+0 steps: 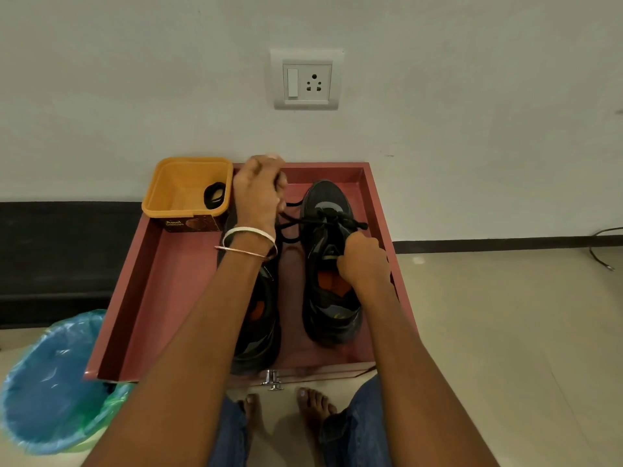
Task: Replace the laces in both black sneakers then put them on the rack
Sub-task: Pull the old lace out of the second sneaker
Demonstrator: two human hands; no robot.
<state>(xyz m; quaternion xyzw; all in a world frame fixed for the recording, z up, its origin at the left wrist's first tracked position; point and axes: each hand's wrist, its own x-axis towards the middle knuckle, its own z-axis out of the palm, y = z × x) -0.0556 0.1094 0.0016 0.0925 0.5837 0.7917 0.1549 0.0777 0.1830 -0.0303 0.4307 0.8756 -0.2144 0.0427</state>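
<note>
Two black sneakers stand side by side in a pink drawer-like tray [161, 281]. The right sneaker [332, 318] shows fully, with a black lace [303, 224] threaded near its toe end and trailing left. The left sneaker [259, 332] is mostly hidden under my left forearm. My left hand [258, 193], bangles on the wrist, is raised over the tray's far end and grips the lace's end. My right hand [362, 261] sits on the right sneaker's tongue, fingers curled and pinching the tongue or the lace there.
An orange plastic tub [168, 197] holding a coiled black lace [214, 195] sits at the tray's far left corner. A bin lined with a blue bag [50, 382] stands on the floor at left. A wall with a socket rises behind; my bare feet are below the tray.
</note>
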